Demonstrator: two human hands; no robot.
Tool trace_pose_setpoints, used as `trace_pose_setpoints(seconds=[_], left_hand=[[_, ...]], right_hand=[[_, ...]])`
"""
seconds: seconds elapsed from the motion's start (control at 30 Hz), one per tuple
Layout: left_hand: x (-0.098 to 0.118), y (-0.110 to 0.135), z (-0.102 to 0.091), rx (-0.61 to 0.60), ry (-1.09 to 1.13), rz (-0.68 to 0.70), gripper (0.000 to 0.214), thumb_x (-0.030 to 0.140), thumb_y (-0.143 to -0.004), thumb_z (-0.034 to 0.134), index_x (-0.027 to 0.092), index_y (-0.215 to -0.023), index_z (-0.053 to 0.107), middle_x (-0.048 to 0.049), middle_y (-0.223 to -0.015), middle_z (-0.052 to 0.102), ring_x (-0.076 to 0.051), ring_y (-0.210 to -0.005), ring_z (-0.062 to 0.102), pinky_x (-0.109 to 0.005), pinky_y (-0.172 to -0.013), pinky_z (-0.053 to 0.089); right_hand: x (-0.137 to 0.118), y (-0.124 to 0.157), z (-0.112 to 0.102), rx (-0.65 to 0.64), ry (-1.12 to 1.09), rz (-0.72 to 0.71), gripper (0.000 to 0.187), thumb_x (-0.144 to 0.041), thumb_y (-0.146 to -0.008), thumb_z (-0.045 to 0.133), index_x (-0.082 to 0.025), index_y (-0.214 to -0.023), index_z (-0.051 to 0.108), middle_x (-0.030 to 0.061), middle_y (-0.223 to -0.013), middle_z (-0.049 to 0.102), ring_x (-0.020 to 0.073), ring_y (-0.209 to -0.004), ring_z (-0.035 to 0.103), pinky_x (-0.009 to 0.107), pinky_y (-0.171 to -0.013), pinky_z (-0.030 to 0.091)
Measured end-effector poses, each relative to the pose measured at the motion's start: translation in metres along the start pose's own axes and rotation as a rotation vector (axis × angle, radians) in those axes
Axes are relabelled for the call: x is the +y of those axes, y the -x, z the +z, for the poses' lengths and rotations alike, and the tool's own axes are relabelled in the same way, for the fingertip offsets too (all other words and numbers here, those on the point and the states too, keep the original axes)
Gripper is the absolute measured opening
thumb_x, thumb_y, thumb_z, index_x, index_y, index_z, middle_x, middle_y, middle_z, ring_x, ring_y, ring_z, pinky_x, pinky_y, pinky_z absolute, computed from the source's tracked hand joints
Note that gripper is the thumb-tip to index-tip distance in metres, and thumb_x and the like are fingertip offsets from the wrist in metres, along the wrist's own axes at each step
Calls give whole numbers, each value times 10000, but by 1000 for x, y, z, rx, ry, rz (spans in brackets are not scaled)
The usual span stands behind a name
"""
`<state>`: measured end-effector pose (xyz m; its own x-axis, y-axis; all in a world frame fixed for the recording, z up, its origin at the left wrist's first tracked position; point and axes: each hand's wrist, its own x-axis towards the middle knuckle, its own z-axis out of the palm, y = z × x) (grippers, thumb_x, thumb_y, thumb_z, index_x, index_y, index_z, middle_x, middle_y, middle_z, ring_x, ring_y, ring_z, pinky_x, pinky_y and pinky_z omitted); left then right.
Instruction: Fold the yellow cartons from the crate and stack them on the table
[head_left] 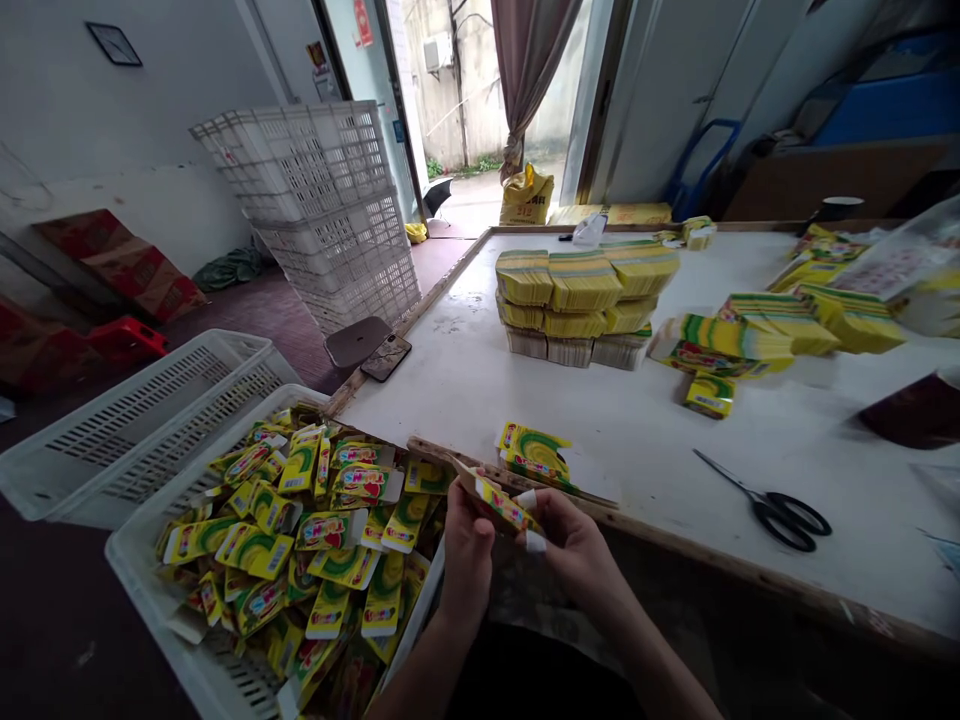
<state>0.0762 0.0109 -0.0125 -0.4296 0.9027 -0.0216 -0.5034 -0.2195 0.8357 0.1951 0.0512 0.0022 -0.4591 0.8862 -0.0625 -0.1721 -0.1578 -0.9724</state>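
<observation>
— What are the person's hands doing?

— Both are pinched on one small yellow-and-green carton (499,500). The left hand (465,545) grips its left end with thumb and fingers closed; the right hand (577,555) clamps its right end. White covers sit on two right fingertips (535,542).

— Where is that carton?

— In the air just off the near edge of the table (675,430), close to the table's near-left corner, tilted down to the right.

— Anything right by it?

— A few flat printed cartons (536,455) lie on the table just inside the near edge, beyond the hands. To the left, off the table, a white crate (139,590) is heaped with folded boxes (322,530) of the same print. An empty crate (142,420) stands behind it.

— And further along the table?

— Scissors (772,505) with black handles lie closed toward the near-right side. Banded stacks of flat cartons (585,300) stand mid-table toward the far edge, with looser stacks (750,335) to their right. A phone (386,357) rests just off the left edge; what carries it is unclear.
</observation>
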Motion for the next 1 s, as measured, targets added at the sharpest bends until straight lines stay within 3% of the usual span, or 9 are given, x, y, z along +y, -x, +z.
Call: trace_pose_setpoints(seconds=[0.17,0.3,0.5,0.7,0.87,0.93,1.0], left_hand=[[0,-4,-3,40,0,-35,261,293,-753,730,204,-983,646,-11,-929,703,-130,-845,639,-225,-795,475],[3,-3,-5,65,52,-89,254,293,-691,781,190,-907,697,-2,-833,734,-108,-737,651,-191,-703,486],[8,-4,-3,152,99,-176,348,314,-613,829,197,-924,728,-28,-873,760,-149,-773,687,-225,-715,515],[9,-4,-5,126,75,-173,272,290,-614,826,184,-851,743,-21,-772,760,-137,-642,674,-219,-619,520],[6,-3,-4,121,67,-182,170,309,-645,808,178,-724,733,-2,-656,733,-127,-583,654,-228,-622,522],[11,-6,-5,101,75,-193,195,328,-677,786,186,-797,730,-16,-735,743,-142,-660,673,-239,-668,526],[23,-10,-8,70,68,-142,286,413,-750,711,217,-959,703,-39,-940,737,-166,-837,677,-260,-759,519]], right_hand=[[4,-3,-4,-24,-149,60,290,-288,-594,825,-189,-778,624,-18,-703,660,144,-651,581,250,-633,454],[9,2,2,-15,-279,107,296,-282,-582,842,-186,-752,619,-32,-691,666,113,-617,568,215,-599,432],[7,7,2,-49,-410,177,255,-300,-672,802,-177,-790,613,-24,-717,669,94,-634,576,196,-615,433],[16,10,3,-69,-473,263,308,-287,-636,824,-181,-739,553,-28,-714,646,85,-601,546,193,-574,419],[23,7,3,20,-349,207,348,-312,-596,827,-181,-667,512,-36,-670,609,99,-586,523,216,-578,424],[20,7,-5,24,-214,156,330,-333,-605,804,-186,-680,519,-31,-669,602,117,-590,525,240,-584,439],[12,9,-14,19,35,68,244,-331,-668,740,-188,-703,545,-21,-669,586,135,-605,527,254,-583,440]])
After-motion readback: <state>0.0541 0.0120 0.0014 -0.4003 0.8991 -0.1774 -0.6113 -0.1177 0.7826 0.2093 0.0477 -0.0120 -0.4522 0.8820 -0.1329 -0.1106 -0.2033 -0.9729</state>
